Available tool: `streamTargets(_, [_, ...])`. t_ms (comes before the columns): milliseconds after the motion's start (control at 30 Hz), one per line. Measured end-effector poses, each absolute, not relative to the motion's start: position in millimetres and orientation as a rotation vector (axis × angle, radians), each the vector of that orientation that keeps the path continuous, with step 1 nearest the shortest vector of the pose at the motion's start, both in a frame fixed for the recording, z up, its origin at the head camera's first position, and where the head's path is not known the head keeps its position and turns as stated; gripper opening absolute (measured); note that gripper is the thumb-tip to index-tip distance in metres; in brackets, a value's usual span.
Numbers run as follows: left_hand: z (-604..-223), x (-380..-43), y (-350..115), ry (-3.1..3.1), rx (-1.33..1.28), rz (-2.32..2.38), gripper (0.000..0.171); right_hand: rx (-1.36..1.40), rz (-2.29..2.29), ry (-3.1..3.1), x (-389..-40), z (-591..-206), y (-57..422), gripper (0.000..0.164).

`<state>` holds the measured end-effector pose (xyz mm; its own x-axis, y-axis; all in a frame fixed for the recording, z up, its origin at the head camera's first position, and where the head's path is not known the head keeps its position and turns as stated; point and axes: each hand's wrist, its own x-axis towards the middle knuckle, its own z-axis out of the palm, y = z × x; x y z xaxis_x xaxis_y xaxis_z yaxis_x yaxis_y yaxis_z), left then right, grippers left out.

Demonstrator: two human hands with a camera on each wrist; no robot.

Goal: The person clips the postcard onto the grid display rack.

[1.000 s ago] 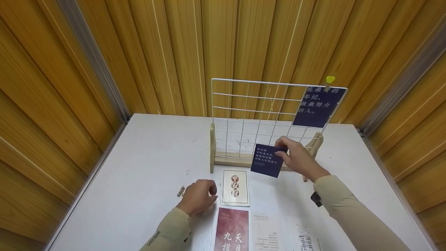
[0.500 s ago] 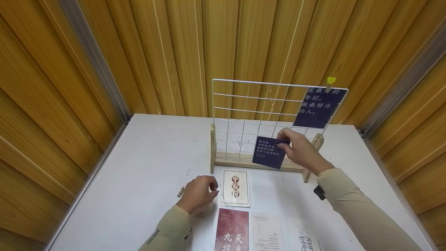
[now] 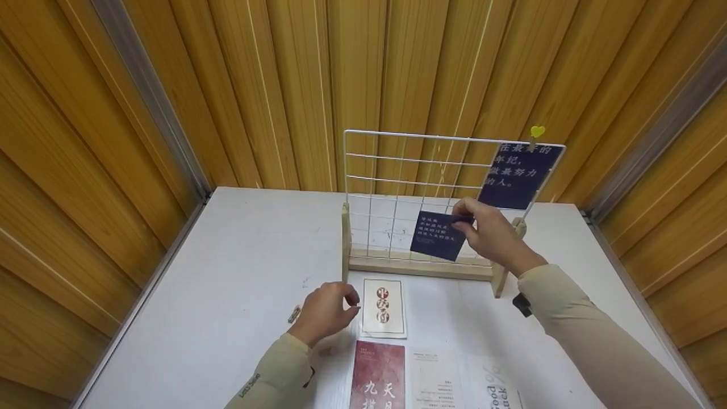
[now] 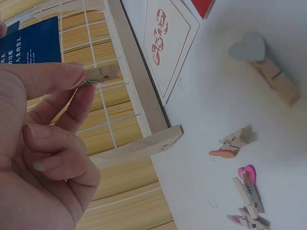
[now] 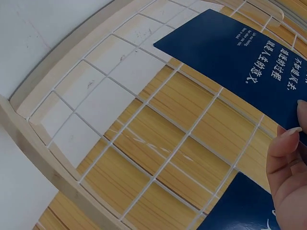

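Observation:
My right hand (image 3: 491, 236) pinches the upper right corner of a dark blue card (image 3: 436, 234) with white writing, in front of the white wire grid (image 3: 392, 196). The grid stands upright in a wooden base (image 3: 420, 268). In the left wrist view, a small wooden clothespin (image 4: 98, 76) is pinched between the thumb and fingers of my left hand (image 4: 53, 134). That hand is low over the table, left of a cream card (image 3: 384, 308) with red characters. A larger blue card (image 3: 514, 176) hangs at the grid's top right under a clip with a yellow heart (image 3: 537, 132).
Several heart-topped clothespins lie on the table by my left hand, among them a grey-hearted one (image 4: 268, 64), an orange one (image 4: 231, 143) and a pink one (image 4: 248, 184). A red card (image 3: 379, 372), a pale printed card (image 3: 434, 378) and a "Good Luck" card (image 3: 497, 386) lie nearest me.
My right hand has raised the blue card, bringing it up in front of the grid. My left hand has shifted slightly up and to the right.

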<state>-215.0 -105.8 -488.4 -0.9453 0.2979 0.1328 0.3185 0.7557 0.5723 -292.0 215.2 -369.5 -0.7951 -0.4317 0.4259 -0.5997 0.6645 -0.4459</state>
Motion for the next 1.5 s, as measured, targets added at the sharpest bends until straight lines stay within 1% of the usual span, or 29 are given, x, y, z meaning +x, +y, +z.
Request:
streamTargets(200, [-480.3, -216.0, -103.3, -2.881, -0.545, -0.971, 0.004, 0.833, 0.833, -2.576, -294.5, -359.7, 214.7, 0.014])
streamTargets(433, [-471.4, -217.8, -100.4, -2.839, -0.583, -0.926, 0.005, 0.841, 0.823, -2.538, -296.5, -350.5, 214.7, 0.018])
streamTargets(1033, [-439.8, -225.5, -90.1, -2.751, -0.677, -0.893, 0.005, 0.796, 0.824, -2.517, -301.7, -332.3, 215.2, 0.015])
streamTargets(1500, [-432.1, -228.2, -85.7, -2.715, -0.722, -0.89, 0.005, 0.804, 0.768, -2.386, -312.1, -316.4, 216.1, 0.015])
